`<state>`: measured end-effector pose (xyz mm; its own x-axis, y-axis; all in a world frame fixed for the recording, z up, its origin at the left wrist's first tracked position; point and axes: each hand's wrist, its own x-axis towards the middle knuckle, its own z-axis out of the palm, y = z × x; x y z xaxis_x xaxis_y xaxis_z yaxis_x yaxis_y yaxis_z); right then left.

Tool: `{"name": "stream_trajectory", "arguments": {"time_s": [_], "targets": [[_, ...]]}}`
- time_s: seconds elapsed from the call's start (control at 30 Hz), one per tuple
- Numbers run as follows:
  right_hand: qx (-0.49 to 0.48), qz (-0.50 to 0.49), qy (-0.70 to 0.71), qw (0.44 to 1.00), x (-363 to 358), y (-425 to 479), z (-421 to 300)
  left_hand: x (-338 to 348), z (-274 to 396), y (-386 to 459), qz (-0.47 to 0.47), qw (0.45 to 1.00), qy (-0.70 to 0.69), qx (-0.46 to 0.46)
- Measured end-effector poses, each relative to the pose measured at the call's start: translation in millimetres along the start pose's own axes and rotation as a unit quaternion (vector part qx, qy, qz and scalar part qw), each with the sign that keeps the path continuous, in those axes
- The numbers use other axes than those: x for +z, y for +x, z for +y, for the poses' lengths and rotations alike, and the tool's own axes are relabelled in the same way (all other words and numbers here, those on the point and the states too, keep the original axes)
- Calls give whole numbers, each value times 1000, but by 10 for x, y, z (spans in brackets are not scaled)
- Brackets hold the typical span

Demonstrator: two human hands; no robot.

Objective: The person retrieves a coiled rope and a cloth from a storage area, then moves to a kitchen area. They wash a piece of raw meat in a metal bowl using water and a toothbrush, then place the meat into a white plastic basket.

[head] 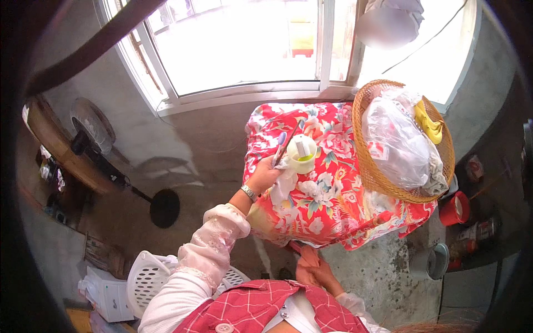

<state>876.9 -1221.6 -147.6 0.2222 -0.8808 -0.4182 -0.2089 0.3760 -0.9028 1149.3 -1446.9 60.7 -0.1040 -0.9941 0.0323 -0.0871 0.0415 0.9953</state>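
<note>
My left hand (263, 177), with a metal-banded watch (249, 192) at its wrist, reaches over the red flowered cloth (320, 208). Its fingers close on slender things, among them a dark stick (292, 135) and one with a purple end (282, 138). Right beside the fingertips is a pale cup (302, 167) with a white item and something green inside. A crumpled white piece (285, 183), perhaps thin plastic, lies below the fingers. Under the cloth's near edge, my right hand (327, 278) grips a pinkish-orange thing (307, 262) of unclear kind.
A wicker basket (359, 154) with plastic bags and a yellow item covers the table's right part. Beyond stands a window (250, 89), with a person (391, 21) outside. A white perforated plastic basket (143, 283) is at lower left, a red bucket (454, 210) at right.
</note>
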Motion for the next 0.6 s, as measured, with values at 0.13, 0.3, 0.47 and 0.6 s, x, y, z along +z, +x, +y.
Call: {"name": "stream_trajectory", "arguments": {"time_s": [0.13, 0.3, 0.47, 0.6], "targets": [[-40, -19, -57, 997, 100, 213, 170, 0, 56, 24, -3, 1000, -19, -17], [-52, -54, -40, 996, 194, 159, -459, -39, 113, 26, 6, 999, -19, 28], [-71, -39, 41, 996, 248, 393, 87, -200, 222, -40, 13, 994, 56, 95], [-17, -65, 39, 997, 205, 250, -149, -318, 462, -226, 131, 990, -18, 56]]}}
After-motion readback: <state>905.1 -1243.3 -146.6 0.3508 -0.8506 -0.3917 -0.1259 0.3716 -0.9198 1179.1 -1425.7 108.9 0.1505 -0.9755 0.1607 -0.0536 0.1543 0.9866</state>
